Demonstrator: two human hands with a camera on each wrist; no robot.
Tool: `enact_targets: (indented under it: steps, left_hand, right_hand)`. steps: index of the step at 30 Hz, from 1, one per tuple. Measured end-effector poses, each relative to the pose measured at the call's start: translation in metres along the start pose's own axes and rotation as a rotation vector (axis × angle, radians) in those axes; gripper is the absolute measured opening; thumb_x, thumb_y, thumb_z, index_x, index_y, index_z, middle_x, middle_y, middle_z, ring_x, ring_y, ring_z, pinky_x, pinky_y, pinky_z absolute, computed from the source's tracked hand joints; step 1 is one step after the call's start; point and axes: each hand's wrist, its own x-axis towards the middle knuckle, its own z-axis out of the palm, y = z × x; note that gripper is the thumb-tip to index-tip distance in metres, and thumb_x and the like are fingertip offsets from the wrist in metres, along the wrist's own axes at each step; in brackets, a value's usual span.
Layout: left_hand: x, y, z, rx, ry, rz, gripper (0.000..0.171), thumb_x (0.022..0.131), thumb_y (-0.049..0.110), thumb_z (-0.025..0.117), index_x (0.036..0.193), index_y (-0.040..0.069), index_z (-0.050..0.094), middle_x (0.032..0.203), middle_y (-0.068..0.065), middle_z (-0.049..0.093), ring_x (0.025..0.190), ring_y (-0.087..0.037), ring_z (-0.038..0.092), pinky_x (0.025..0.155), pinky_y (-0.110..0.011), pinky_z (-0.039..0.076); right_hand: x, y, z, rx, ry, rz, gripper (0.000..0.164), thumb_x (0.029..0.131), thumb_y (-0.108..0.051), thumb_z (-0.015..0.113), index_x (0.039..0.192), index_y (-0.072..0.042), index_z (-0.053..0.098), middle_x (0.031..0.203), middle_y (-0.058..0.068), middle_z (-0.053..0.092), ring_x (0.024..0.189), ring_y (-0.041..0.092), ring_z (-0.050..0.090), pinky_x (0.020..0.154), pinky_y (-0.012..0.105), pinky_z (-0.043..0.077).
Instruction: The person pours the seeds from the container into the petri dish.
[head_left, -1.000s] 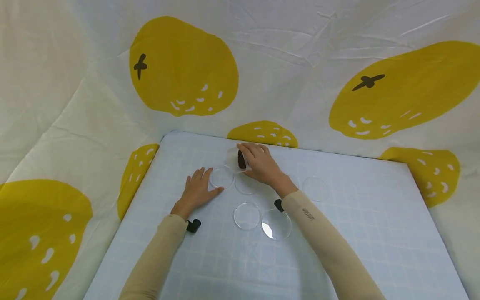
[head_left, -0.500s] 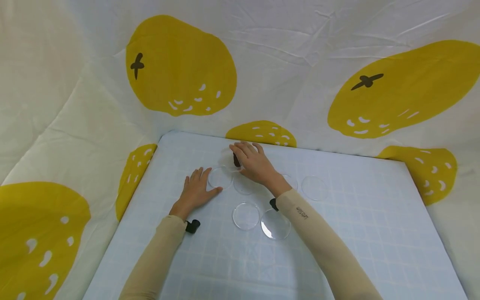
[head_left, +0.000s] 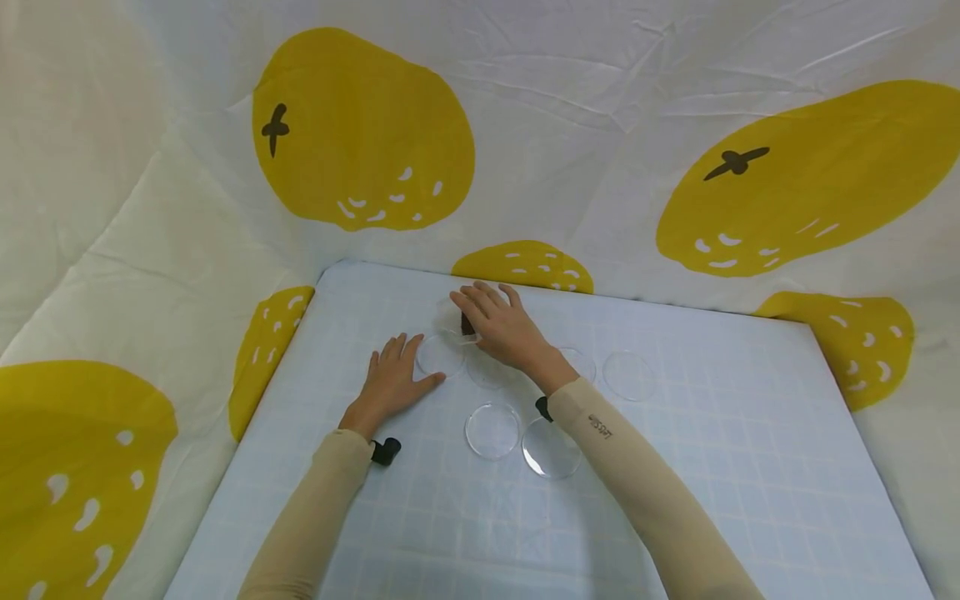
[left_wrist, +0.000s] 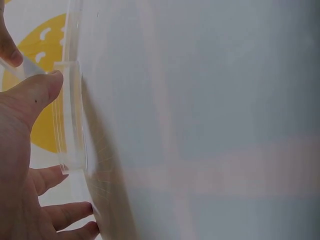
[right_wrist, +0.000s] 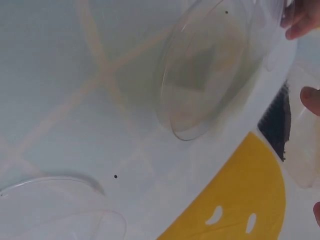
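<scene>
My left hand (head_left: 390, 383) lies with fingers spread at the left of the table, its thumb and index finger holding the rim of a clear, round petri dish (head_left: 441, 357). In the left wrist view the thumb lies against one side of this dish (left_wrist: 72, 120) and a finger against the other. My right hand (head_left: 504, 329) grips a tilted clear container (right_wrist: 302, 150) above and behind that dish. Dark, grainy contents (right_wrist: 276, 122) show inside it; their exact kind cannot be told. The palm covers much of the container in the head view.
Another petri dish (head_left: 486, 368) lies partly under my right hand, and a further one (head_left: 581, 360) beside my right wrist. Two more dishes, one left (head_left: 492, 431) and one right (head_left: 552, 447), lie nearer, another dish (head_left: 628, 375) farther right. A dark speck (right_wrist: 116, 176) dots the tablecloth.
My right hand has shifted left with the container, coming closer over the dish at my left hand; less of the dark contents shows. The left hand stays in place.
</scene>
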Motion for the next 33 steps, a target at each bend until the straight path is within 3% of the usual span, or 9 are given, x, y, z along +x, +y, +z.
enact_targets:
  steps: [10,17,33]
  left_hand:
    - [0.001,0.0,0.0,0.0,-0.009,-0.002,0.092,0.078,0.071,0.048,0.146,0.014,0.024,0.149,-0.017,0.018,0.136,-0.035,0.01,0.104,-0.06,0.003]
    - [-0.001,0.001,-0.001,-0.008,-0.007,0.003,0.091,0.078,0.071,0.049,0.145,0.014,0.025,0.149,-0.017,0.019,0.136,-0.035,0.01,0.104,-0.06,0.004]
    - [0.0,-0.001,0.001,-0.004,-0.012,-0.01,0.092,0.078,0.072,0.047,0.146,0.016,0.023,0.149,-0.016,0.018,0.136,-0.034,0.009,0.104,-0.059,0.003]
  right_hand:
    - [0.004,-0.004,0.0,0.017,0.001,-0.031,0.088,0.074,-0.024,0.078,0.144,-0.015,0.026,0.142,0.007,0.035,0.134,0.026,0.024,0.104,0.055,0.02]
    - [0.004,-0.006,0.0,-0.021,0.01,-0.048,0.081,0.078,-0.021,0.074,0.144,-0.015,0.028,0.14,0.008,0.038,0.132,0.027,0.028,0.104,0.055,0.02]
    - [0.003,-0.011,0.001,-0.083,-0.003,-0.072,0.081,0.08,-0.024,0.073,0.145,-0.015,0.024,0.142,0.007,0.035,0.133,0.027,0.026,0.103,0.055,0.022]
